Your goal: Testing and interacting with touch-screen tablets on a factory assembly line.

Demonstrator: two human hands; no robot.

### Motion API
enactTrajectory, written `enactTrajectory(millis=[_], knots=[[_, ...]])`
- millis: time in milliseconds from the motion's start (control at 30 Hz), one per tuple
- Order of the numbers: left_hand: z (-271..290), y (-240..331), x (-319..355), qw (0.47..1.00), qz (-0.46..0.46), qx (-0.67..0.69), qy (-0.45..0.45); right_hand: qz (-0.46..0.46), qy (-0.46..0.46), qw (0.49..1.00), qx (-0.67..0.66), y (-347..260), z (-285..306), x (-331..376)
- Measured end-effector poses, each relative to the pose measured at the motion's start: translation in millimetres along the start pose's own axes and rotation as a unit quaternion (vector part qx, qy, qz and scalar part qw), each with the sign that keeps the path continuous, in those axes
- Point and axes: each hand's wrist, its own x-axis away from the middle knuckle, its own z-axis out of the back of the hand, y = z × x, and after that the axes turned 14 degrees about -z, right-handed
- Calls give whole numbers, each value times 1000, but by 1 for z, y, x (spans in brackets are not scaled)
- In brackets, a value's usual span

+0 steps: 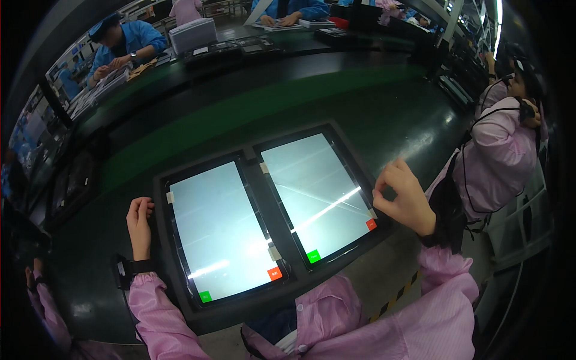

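Observation:
Two tablet-like display panels lie side by side in a black foam tray (pixel 157 198), both lit white. The left panel (pixel 219 228) and the right panel (pixel 312 186) each show a green and a red square at the near corners, with small beige tabs at their edges. My left hand (pixel 140 225) is beside the tray's left edge, fingers curled in, with no object visible in it. Over the right edge of the right panel, my right hand (pixel 403 195) is raised, thumb and fingertips brought together in a ring. Nothing shows inside that ring.
A dark green workbench (pixel 372 108) carries the tray. Across it, people in blue work at papers and a white stack (pixel 193 37). A person in pink (pixel 498 144) stands close on the right. Another person's hand (pixel 37 270) shows at far left.

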Motion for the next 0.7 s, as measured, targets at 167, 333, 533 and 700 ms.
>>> enactTrajectory(millis=[167,333,533,700], knots=[[-25,80,-5,987,-143,-78,-13,-13,-20,999,-25,-6,-4,11],[-104,170,-4,888,-324,-122,-302,-9,-24,999,-43,-2,-10,16],[-155,155,13,809,-411,-208,-364,-16,-18,997,-69,0,-10,19],[-151,152,14,799,-417,-273,-337,5,-43,995,-89,1,-8,21]])
